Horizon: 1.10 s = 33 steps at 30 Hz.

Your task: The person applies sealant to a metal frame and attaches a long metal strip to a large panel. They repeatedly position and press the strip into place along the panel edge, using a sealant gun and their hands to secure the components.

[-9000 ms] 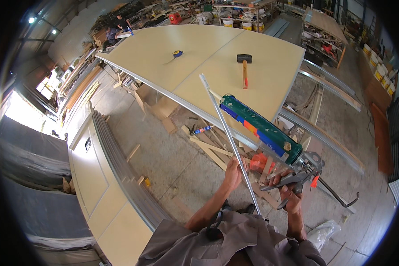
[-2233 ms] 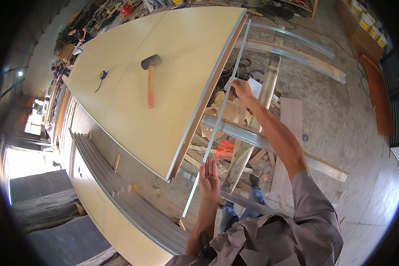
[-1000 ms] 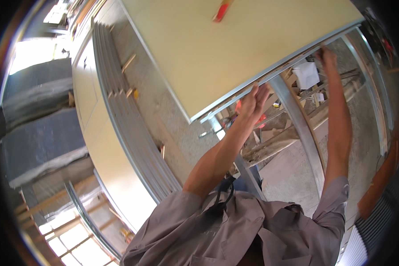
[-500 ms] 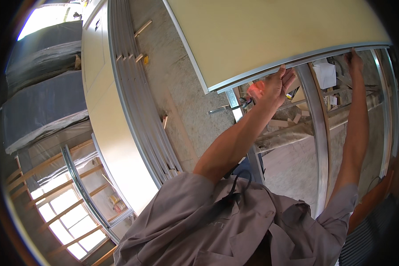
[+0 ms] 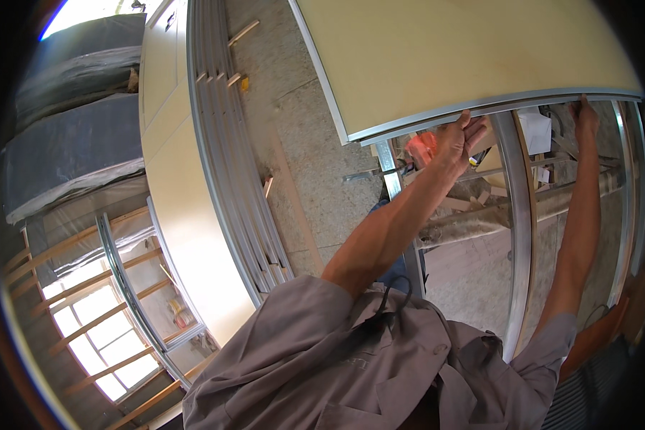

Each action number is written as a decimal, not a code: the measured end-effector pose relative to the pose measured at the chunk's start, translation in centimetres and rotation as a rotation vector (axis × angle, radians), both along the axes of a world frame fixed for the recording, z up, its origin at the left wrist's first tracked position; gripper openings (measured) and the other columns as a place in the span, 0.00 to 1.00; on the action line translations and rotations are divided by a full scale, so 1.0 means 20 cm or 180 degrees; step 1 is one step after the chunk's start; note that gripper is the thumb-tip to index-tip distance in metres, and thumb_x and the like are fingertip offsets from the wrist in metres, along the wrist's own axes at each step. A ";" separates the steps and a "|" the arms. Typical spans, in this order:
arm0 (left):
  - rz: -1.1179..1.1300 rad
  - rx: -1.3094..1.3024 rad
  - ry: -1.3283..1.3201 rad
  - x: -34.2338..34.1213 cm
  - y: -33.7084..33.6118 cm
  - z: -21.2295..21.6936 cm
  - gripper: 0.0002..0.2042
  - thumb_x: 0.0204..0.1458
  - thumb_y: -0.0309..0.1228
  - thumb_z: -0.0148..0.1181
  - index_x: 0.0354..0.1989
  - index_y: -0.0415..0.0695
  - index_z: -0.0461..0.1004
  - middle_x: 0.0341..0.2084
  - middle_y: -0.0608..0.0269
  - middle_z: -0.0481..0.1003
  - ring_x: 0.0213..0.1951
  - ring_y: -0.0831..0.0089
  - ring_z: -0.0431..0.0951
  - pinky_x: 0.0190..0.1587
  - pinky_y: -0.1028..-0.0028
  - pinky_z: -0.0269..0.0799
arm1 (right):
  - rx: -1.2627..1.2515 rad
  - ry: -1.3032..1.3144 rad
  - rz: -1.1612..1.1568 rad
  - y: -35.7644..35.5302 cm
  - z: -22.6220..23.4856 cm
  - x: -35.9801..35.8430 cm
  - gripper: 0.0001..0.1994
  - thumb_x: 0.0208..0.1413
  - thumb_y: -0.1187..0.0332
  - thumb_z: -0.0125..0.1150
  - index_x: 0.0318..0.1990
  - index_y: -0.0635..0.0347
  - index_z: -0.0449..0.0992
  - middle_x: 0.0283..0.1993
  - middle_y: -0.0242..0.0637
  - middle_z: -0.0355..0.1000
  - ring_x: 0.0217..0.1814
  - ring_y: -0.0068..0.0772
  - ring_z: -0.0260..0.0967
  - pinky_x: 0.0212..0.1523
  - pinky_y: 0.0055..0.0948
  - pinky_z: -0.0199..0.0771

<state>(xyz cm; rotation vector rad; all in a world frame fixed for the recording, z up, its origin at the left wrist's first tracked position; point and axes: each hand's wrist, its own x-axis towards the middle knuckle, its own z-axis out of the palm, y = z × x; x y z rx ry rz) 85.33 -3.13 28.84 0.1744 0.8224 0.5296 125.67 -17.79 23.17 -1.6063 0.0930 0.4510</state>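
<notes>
A large cream panel with a silver metal edge stretches across the upper right. My left hand is at its near edge, thumb over the metal rim and fingers against the edge from below. Farther right, my right hand grips the same edge, its fingers partly hidden by the panel. Both arms reach forward, nearly straight. Under the panel runs a metal frame with upright-looking bars. Close to my left hand, below the panel, lies an orange-red object whose kind I cannot make out.
Long metal profiles lie stacked on the left, beside another cream panel. A clamp-like metal tool sits at the frame's left bar. A rolled length of material and wood offcuts lie below the frame. Dark wrapped stacks stand far left.
The panel and both hands appear slightly lower and farther right in view, as does most of the scene. Both hands keep their places on the panel's edge.
</notes>
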 end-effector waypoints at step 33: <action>0.0115 0.0092 0.0158 0.00 0.00 -0.10 0.13 0.50 0.29 0.61 0.42 0.37 0.70 0.35 0.56 0.73 0.36 0.65 0.77 0.42 0.67 0.78 | 0.0057 0.0946 0.1389 0.42 0.25 -1.41 0.10 0.60 0.64 0.60 0.39 0.64 0.75 0.34 0.38 0.77 0.30 0.26 0.77 0.24 0.17 0.77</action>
